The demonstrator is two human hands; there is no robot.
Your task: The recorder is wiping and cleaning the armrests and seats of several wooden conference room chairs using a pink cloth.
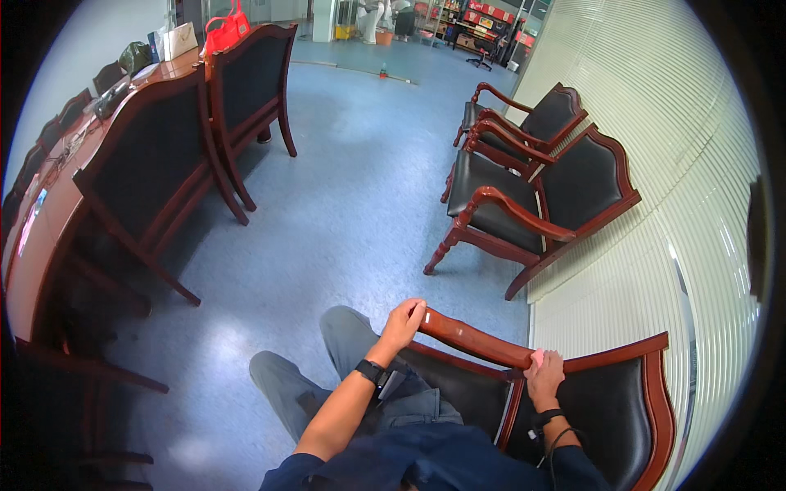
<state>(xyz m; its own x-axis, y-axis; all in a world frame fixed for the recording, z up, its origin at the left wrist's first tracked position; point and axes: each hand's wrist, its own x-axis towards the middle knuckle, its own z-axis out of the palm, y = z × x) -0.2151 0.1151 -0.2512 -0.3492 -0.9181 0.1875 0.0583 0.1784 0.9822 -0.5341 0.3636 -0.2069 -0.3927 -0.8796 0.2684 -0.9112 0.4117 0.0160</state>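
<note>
A wooden armchair with a black padded backrest (pixel 599 405) stands right before me, its back toward the blinds. My left hand (pixel 405 324) is curled over the front end of its reddish-brown armrest (pixel 476 339). At the armrest's rear end, near the backrest frame, is my right hand (pixel 545 375). It presses a small pink cloth or sponge (pixel 538 357) against the wood; most of this piece is hidden under the fingers. The black seat (pixel 460 383) shows below the armrest, partly covered by my leg. A small white mark (pixel 428 318) sits near the armrest's front end.
More armchairs (pixel 509 202) line the white blinds (pixel 626 276) on the right. Tall-backed chairs (pixel 153 159) stand along a long table (pixel 55 227) on the left, which carries bags and cables. Blue floor (pixel 344 202) runs between. A bottle (pixel 383 70) stands farther off; people (pixel 374 18) are beyond.
</note>
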